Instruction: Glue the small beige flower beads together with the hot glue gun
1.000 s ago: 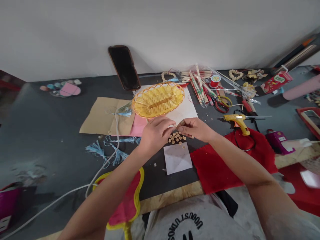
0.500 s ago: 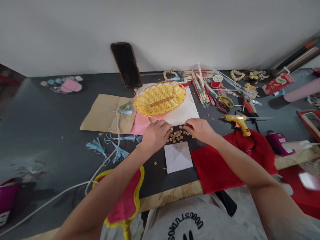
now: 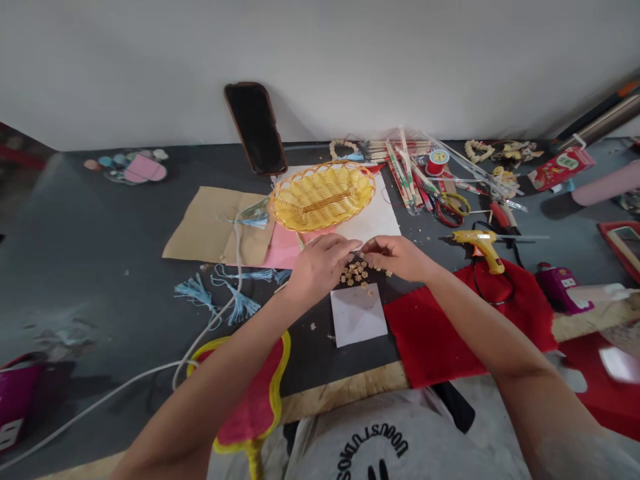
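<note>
Small flower-shaped wooden pieces [image 3: 356, 272] lie in a loose pile on the dark table, just below my fingers. My left hand [image 3: 323, 265] reaches over the pile's left side with its fingers drawn together, pointing right. Facing it, my right hand [image 3: 400, 257] has thumb and fingertips pinched at the pile's upper edge. The fingertips of both hands nearly meet, and whatever is between them is too small or hidden to make out. A white paper square [image 3: 359, 315] lies right below the pile.
Behind my hands sits a yellow woven basket [image 3: 323, 198] on paper sheets. Blue tassels [image 3: 243, 307] and a white cable [image 3: 205, 328] lie left. Rightward are a yellow glue gun [image 3: 483, 248], red felt [image 3: 445, 333] and scissors [image 3: 450, 208]. A phone [image 3: 256, 127] leans on the wall.
My left hand has moved right and slightly up, over the pile, so its fingertips now come close to those of my right hand. The right hand has shifted slightly left relative to the table.
</note>
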{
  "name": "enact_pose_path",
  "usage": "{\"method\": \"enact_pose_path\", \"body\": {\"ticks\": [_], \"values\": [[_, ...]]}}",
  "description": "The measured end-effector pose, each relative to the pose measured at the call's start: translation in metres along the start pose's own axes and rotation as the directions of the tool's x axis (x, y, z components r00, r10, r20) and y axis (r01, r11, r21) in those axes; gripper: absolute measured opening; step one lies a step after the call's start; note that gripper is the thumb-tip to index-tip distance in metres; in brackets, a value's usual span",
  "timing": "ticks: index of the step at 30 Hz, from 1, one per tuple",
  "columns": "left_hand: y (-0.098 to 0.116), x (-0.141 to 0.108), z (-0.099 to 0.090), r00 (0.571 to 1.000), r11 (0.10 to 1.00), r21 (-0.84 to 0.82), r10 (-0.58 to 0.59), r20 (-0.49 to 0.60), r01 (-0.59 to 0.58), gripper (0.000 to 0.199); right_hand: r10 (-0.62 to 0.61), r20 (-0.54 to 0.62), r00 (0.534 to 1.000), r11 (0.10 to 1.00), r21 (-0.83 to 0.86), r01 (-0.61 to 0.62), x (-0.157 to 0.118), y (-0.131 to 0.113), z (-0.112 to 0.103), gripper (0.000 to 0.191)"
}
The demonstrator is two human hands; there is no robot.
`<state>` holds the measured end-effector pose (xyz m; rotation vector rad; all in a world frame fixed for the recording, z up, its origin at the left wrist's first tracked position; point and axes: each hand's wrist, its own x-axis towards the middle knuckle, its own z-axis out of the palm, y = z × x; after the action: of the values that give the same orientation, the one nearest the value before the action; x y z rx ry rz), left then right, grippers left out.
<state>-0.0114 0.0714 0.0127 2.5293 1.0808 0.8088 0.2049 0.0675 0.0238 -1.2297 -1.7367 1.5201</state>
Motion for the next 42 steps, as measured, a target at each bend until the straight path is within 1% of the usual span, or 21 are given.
{"method": "enact_pose_path", "body": {"ticks": [1, 3, 6, 8, 10, 14, 17, 20, 22, 26, 29, 30, 31, 32, 33, 34, 36, 37, 39, 40, 42], "values": [[0.001, 0.001, 0.000, 1.000, 1.000, -0.014, 0.021, -0.008, -0.022, 0.028, 0.014, 0.019, 1.000, 0.994, 0.110, -0.016, 0.000, -0.001, 0.001, 0.027], [0.002, 0.004, -0.001, 0.998, 0.998, -0.032, 0.053, -0.028, -0.054, 0.028, 0.047, 0.040, 0.998, 0.961, 0.270, -0.056, 0.001, -0.003, 0.004, 0.030], [0.004, 0.005, -0.002, 0.995, 0.996, -0.038, 0.072, -0.072, -0.075, 0.024, 0.072, 0.101, 0.992, 0.895, 0.432, -0.109, 0.003, -0.005, 0.009, 0.034], [0.006, 0.006, -0.004, 0.994, 0.998, -0.032, 0.055, -0.094, -0.058, 0.021, 0.074, 0.144, 0.987, 0.847, 0.513, -0.138, 0.004, -0.005, 0.011, 0.036], [0.009, 0.006, -0.007, 0.994, 0.999, -0.043, 0.020, -0.111, -0.025, 0.018, 0.086, 0.163, 0.983, 0.826, 0.540, -0.162, 0.004, -0.005, 0.012, 0.037], [0.013, 0.008, -0.012, 0.995, 0.992, -0.122, -0.034, -0.098, 0.022, 0.014, 0.159, 0.166, 0.973, 0.820, 0.526, -0.224, 0.004, -0.004, 0.012, 0.037], [0.015, 0.008, -0.013, 0.994, 0.978, -0.204, -0.059, -0.092, 0.039, 0.011, 0.157, 0.147, 0.977, 0.822, 0.529, -0.211, 0.004, -0.004, 0.014, 0.037], [0.017, 0.009, -0.016, 0.990, 0.962, -0.266, -0.094, -0.104, 0.063, 0.009, 0.102, 0.099, 0.990, 0.851, 0.506, -0.138, 0.002, -0.007, 0.013, 0.034], [0.016, 0.008, -0.019, 0.987, 0.961, -0.262, -0.123, -0.106, 0.092, 0.009, 0.080, 0.054, 0.995, 0.885, 0.456, -0.096, -0.001, -0.009, 0.010, 0.032], [0.003, 0.000, -0.023, 0.988, 0.982, -0.130, -0.143, -0.054, 0.135, 0.011, 0.016, -0.098, 0.995, 0.949, 0.315, 0.016, -0.008, -0.012, -0.006, 0.029], [-0.012, -0.014, -0.021, 0.995, 0.994, 0.044, -0.100, 0.000, 0.099, 0.016, -0.056, -0.272, 0.961, 0.987, 0.131, 0.095, -0.011, -0.011, -0.018, 0.026], [-0.017, -0.020, -0.019, 0.995, 0.992, 0.087, -0.091, 0.026, 0.089, 0.017, -0.092, -0.319, 0.943, 0.994, 0.028, 0.106, -0.011, -0.009, -0.019, 0.024], [-0.020, -0.025, -0.017, 0.995, 0.990, 0.113, -0.087, 0.041, 0.082, 0.018, -0.140, -0.337, 0.931, 0.989, -0.097, 0.113, -0.009, -0.007, -0.019, 0.021], [-0.023, -0.030, -0.015, 0.994, 0.988, 0.131, -0.084, 0.063, 0.075, 0.018, -0.198, -0.310, 0.930, 0.962, -0.242, 0.124, -0.007, -0.005, -0.018, 0.019], [-0.025, -0.034, -0.014, 0.993, 0.987, 0.143, -0.080, 0.084, 0.068, 0.018, -0.251, -0.241, 0.937, 0.906, -0.399, 0.140, -0.004, -0.003, -0.015, 0.017], [-0.026, -0.036, -0.013, 0.992, 0.986, 0.153, -0.079, 0.099, 0.063, 0.019, -0.286, -0.137, 0.948, 0.820, -0.547, 0.168, 0.000, 0.000, -0.012, 0.016], [-0.025, -0.039, -0.012, 0.990, 0.984, 0.170, -0.076, 0.120, 0.055, 0.020, -0.270, 0.078, 0.960, 0.605, -0.761, 0.232, 0.009, 0.003, -0.004, 0.019], [-0.024, -0.039, -0.012, 0.989, 0.982, 0.179, -0.075, 0.125, 0.052, 0.021, -0.238, 0.148, 0.960, 0.507, -0.824, 0.253, 0.014, 0.004, 0.000, 0.021], [-0.021, -0.037, -0.014, 0.989, 0.979, 0.201, -0.070, 0.132, 0.042, 0.024, -0.185, 0.216, 0.959, 0.361, -0.892, 0.270, 0.023, 0.004, 0.003, 0.023], [-0.019, -0.036, -0.014, 0.989, 0.976, 0.214, -0.068, 0.135, 0.038, 0.026, -0.173, 0.239, 0.956, 0.314, -0.906, 0.283, 0.026, 0.004, 0.003, 0.024], [-0.017, -0.035, -0.014, 0.987, 0.968, 0.247, -0.068, 0.144, 0.030, 0.030, -0.172, 0.296, 0.939, 0.261, -0.906, 0.334, 0.031, 0.004, 0.001, 0.025]]}}
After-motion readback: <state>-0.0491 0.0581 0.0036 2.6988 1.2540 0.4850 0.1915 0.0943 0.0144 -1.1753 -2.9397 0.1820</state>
